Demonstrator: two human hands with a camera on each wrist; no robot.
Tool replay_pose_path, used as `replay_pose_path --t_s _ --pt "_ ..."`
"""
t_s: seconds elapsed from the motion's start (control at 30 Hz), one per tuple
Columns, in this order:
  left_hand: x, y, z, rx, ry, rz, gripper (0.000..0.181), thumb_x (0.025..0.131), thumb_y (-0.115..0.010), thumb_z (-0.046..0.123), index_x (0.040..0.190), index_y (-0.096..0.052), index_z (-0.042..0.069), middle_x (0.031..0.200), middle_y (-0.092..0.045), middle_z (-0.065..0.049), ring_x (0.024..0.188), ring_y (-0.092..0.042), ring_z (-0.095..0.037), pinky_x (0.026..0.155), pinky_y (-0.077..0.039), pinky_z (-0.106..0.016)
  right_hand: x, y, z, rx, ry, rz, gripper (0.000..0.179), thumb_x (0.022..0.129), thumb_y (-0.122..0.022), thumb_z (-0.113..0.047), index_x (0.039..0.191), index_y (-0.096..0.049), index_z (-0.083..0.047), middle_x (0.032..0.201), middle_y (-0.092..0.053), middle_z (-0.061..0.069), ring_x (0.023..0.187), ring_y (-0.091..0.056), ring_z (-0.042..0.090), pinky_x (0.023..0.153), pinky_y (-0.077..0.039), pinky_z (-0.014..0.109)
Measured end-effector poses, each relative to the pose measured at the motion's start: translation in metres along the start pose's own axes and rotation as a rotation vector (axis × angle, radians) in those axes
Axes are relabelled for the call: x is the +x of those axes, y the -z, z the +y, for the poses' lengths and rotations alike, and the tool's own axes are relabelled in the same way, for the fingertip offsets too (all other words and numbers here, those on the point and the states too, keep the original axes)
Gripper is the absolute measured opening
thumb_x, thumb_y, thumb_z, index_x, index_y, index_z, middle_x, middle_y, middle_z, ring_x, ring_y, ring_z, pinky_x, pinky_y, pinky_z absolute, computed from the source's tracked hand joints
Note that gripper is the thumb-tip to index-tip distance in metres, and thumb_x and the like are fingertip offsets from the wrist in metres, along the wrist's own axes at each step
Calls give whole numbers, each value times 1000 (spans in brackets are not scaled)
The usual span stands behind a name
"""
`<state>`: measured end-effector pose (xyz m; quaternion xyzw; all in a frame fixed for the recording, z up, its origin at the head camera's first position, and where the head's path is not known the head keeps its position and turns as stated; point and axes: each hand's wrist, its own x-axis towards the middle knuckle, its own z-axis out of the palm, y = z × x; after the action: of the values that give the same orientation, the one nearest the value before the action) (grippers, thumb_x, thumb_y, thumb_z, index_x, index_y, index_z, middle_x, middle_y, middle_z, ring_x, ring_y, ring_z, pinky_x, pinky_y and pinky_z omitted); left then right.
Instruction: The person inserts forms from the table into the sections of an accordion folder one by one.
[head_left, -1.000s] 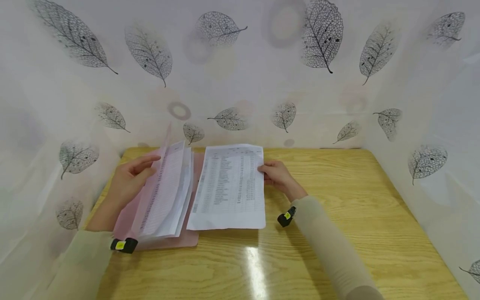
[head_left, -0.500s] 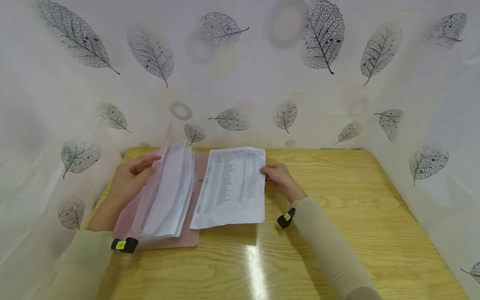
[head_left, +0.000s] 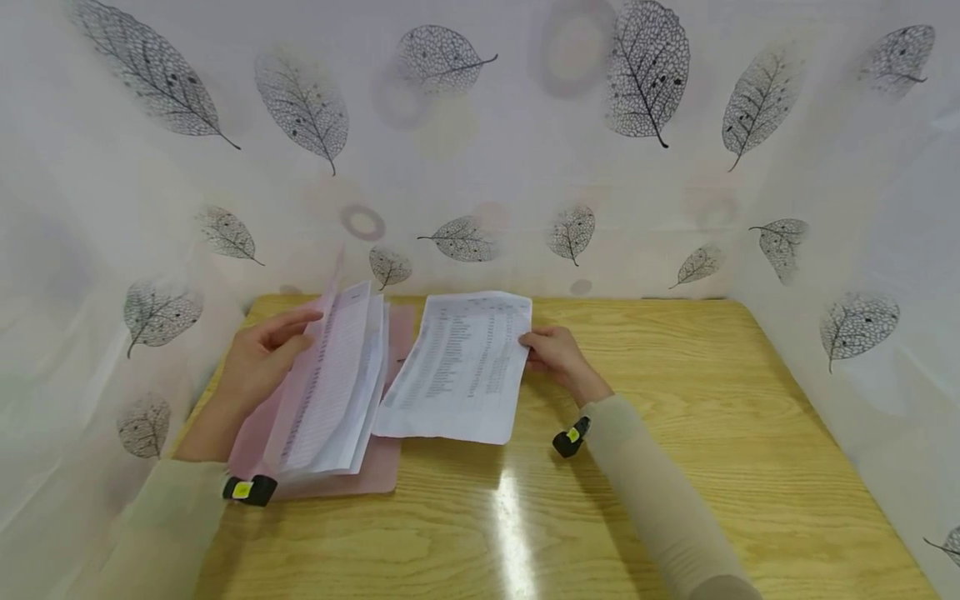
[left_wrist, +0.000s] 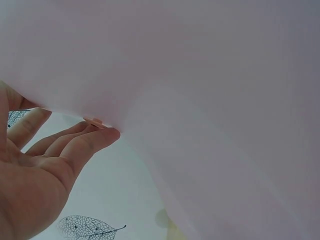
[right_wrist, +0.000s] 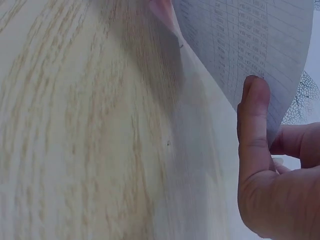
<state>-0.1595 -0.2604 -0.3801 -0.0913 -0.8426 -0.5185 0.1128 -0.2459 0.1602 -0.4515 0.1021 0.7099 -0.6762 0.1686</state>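
A translucent pink document folder [head_left: 382, 477] lies open at the left of the table. My left hand [head_left: 258, 362] holds its raised cover by the edge, beside a small orange snap button [left_wrist: 94, 122] in the left wrist view. Several printed pages [head_left: 341, 375] stand fanned inside, leaning against the cover. On the right, my right hand [head_left: 558, 357] pinches the right edge of a printed sheet [head_left: 461, 367], thumb on the printed face. That sheet is tilted and bowed, its lower left corner right at the folder's pages. In the right wrist view the thumb [right_wrist: 257, 100] presses the paper [right_wrist: 220, 45].
The wooden table [head_left: 660, 500] extends to the right and in front of the hands. A pale sheet with leaf prints [head_left: 480, 167] hangs behind the table and along both sides. A black wrist camera [head_left: 572, 437] sits on the right wrist and another wrist camera [head_left: 250, 491] on the left.
The lower part of the printed sheet in my right hand has swung left and up toward the folder's pages, and the sheet has bent. My left hand and the folder stay put.
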Motion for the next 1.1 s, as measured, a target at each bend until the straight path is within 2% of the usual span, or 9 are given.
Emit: replay_pose_path --t_s 0.17,0.23,0.4,0.6,0.77,0.93,1.1 --pt "-1 0 2 36 26 -1 35 103 -65 10 137 -70 8 135 -70 9 109 -61 15 82 -50 -8 -4 -2 0 -7 49 1 42 104 -58 -11 140 -61 9 102 -76 11 76 -73 9 65 -58 21" --pt "0 -1 2 52 27 2 35 103 -65 11 138 -70 9 138 -69 5 109 -60 15 81 -50 -8 -3 -1 1 -11 87 -1 41 104 -57 -11 140 -62 9 104 -76 13 76 -73 10 65 -58 22" --pt "0 -1 2 57 33 4 35 103 -65 11 137 -69 6 134 -69 13 110 -59 15 80 -50 -8 -2 0 3 -41 196 -1 38 104 -57 -12 134 -65 10 109 -76 21 74 -75 13 69 -62 28" --pt "0 -2 1 68 28 -4 34 103 -65 10 137 -69 5 139 -69 1 111 -59 16 82 -50 -8 -4 -3 1 -78 274 -18 38 103 -58 -11 134 -66 8 111 -76 24 72 -75 14 68 -63 31" --pt "0 -1 2 53 23 2 35 102 -66 9 136 -68 2 134 -67 14 110 -59 17 84 -50 -7 -3 -9 2 -92 301 -70 35 104 -58 -9 131 -67 11 105 -77 22 70 -74 14 66 -63 31" --pt "-1 0 0 44 18 -1 35 103 -66 10 137 -68 4 132 -68 16 109 -60 16 83 -50 -8 -3 -16 3 -93 292 -98 34 103 -57 -8 130 -67 10 108 -76 24 72 -74 16 69 -64 34" --pt "-2 0 -1 32 10 -1 35 102 -65 9 137 -69 4 123 -69 25 108 -62 14 81 -50 -9 -2 -24 2 -99 255 -97 35 103 -58 -11 130 -68 9 109 -76 23 73 -74 16 69 -63 32"
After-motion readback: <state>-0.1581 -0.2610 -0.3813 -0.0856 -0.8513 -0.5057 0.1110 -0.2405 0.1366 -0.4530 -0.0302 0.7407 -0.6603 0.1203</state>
